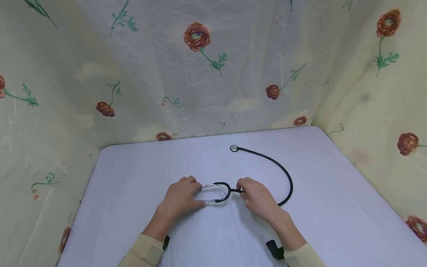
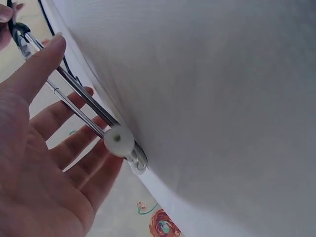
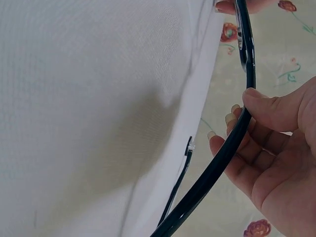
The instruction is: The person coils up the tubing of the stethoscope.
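A stethoscope with black tubing point(image 1: 289, 178) lies partly on the white table between and beyond the hands. My left hand point(image 1: 181, 194) holds the metal ear tubes point(image 1: 209, 201), thumb along one tube and fingers along the other. In the left wrist view, a pale round eartip point(image 2: 118, 140) shows beyond the palm. My right hand point(image 1: 260, 200) pinches the black tubing just below the fork point(image 1: 229, 190), thumb against fingertips. From there the tube passes behind the hand and curves right and back to the round chest piece point(image 1: 234, 148) at the far side.
A white cloth covers the table point(image 1: 133, 167). Flower-patterned curtains point(image 1: 233, 74) hang around its back and sides. A black device point(image 1: 275, 250) sits at the right wrist by the sleeve.
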Demonstrator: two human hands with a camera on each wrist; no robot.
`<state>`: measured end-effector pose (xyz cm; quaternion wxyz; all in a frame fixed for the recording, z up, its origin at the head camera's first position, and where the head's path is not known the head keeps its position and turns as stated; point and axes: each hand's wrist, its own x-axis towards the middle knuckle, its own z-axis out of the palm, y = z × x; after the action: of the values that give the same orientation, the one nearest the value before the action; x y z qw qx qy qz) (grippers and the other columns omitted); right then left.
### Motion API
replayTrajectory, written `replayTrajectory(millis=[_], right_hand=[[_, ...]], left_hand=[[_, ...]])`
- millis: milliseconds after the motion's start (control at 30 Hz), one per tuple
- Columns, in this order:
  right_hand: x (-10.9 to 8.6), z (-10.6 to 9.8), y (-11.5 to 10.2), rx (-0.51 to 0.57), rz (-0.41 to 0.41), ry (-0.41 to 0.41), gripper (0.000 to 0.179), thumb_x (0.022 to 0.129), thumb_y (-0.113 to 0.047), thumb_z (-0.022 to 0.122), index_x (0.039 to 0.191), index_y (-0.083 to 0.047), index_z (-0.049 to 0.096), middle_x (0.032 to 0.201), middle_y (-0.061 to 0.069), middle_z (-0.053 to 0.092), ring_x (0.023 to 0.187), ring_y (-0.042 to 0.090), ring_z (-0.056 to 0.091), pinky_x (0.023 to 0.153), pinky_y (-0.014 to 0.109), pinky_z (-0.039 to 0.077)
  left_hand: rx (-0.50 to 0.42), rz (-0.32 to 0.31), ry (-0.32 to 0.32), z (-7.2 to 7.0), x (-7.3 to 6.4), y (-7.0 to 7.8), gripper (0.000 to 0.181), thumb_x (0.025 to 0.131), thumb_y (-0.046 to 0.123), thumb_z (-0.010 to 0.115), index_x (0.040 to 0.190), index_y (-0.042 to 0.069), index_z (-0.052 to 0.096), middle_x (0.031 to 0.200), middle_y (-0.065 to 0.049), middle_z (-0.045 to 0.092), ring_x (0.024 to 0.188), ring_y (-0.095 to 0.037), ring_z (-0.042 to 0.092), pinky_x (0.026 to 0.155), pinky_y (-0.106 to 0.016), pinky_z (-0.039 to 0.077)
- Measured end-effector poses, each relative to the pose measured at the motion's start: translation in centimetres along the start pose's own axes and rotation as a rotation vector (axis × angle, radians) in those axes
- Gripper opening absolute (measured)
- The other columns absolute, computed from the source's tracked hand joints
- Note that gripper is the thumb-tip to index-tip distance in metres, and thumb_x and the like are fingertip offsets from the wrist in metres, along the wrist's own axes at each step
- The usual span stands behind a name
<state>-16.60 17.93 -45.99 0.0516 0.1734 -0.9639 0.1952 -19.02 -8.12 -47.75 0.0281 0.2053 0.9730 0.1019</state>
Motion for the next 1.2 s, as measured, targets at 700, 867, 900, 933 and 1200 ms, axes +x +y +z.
replayTrajectory(millis=[700, 867, 900, 933, 1200], right_hand=[[0.1, -0.7, -0.2, 0.004, 0.010, 0.049, 0.020, 0.085, 0.003, 0.070, 0.092, -0.014, 0.064, 0.083, -0.004, 0.061, 0.076, 0.012, 0.052, 0.070, 0.031, 0.046], [0.0, -0.6, -0.4, 0.002, 0.029, 0.046, 0.018, 0.087, 0.001, 0.069, 0.094, -0.015, 0.064, 0.086, -0.005, 0.058, 0.072, 0.010, 0.050, 0.066, 0.027, 0.044], [0.0, -0.6, -0.4, 0.004, 0.030, 0.045, 0.018, 0.087, 0.001, 0.068, 0.095, -0.015, 0.064, 0.086, -0.005, 0.058, 0.071, 0.010, 0.050, 0.065, 0.027, 0.044], [0.0, -0.6, -0.4, 0.007, 0.029, 0.043, 0.018, 0.087, 0.001, 0.068, 0.095, -0.015, 0.064, 0.086, -0.005, 0.057, 0.070, 0.009, 0.049, 0.064, 0.027, 0.043], [-0.2, -1.4, 0.0, 0.029, 0.057, 0.025, 0.010, 0.087, -0.008, 0.071, 0.093, -0.015, 0.066, 0.080, -0.006, 0.056, 0.067, 0.008, 0.048, 0.062, 0.026, 0.041]], left_hand=[[-0.248, 0.032, -0.074, -1.2, -0.1, -0.7, 0.041, 0.080, 0.053, 0.075, 0.105, 0.020, 0.072, 0.074, 0.010, 0.061, 0.067, -0.009, 0.052, 0.062, -0.027, 0.042], [-0.255, 0.028, -0.068, -0.9, -0.2, -1.0, 0.043, 0.080, 0.053, 0.075, 0.106, 0.020, 0.071, 0.073, 0.010, 0.060, 0.061, -0.008, 0.051, 0.058, -0.027, 0.041], [-0.254, 0.029, -0.063, -0.9, -0.2, -1.0, 0.043, 0.080, 0.053, 0.075, 0.106, 0.020, 0.071, 0.072, 0.010, 0.060, 0.060, -0.008, 0.051, 0.057, -0.027, 0.041], [-0.249, 0.026, -0.058, -0.9, -0.3, -1.1, 0.042, 0.080, 0.054, 0.075, 0.106, 0.021, 0.071, 0.070, 0.010, 0.059, 0.058, -0.008, 0.051, 0.056, -0.027, 0.040], [-0.203, 0.032, -0.016, -1.7, -0.5, -1.3, 0.045, 0.076, 0.058, 0.078, 0.105, 0.023, 0.071, 0.065, 0.012, 0.055, 0.060, -0.008, 0.048, 0.056, -0.026, 0.038]])
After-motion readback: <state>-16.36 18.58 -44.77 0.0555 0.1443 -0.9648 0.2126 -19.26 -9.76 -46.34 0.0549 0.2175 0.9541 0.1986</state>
